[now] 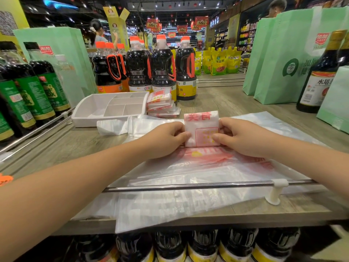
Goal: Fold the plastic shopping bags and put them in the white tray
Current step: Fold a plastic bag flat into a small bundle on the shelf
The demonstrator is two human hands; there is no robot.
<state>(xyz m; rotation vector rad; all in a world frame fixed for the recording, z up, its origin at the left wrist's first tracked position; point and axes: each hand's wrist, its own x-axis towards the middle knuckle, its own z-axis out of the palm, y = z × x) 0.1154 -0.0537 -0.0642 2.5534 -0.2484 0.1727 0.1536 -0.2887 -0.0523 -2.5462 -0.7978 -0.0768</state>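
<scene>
In the middle of the frame, the left hand [166,138] and the right hand [243,137] are both pinching a small folded white plastic shopping bag with red print [201,127]. Each hand is holding one side edge, with thumbs lying on the front and fingers curling behind. The little packet is standing on a pile of flat see-through plastic bags [188,186], which is lying on the wood-look shelf [236,103].

The folded bag is looking very light, thin and slippery, so it is probably wanting to spring open. Squeezing the layers together at both side edges seems the safe way to hold it.

The white plastic tray with small boxes inside [83,110] is sitting up and to the left of the hands, and no bag is showing in it yet. A stack of folded red-and-white bags [162,106] is lying just beside its right wall. A loose white bag [113,126] is lying in front of it.
</scene>
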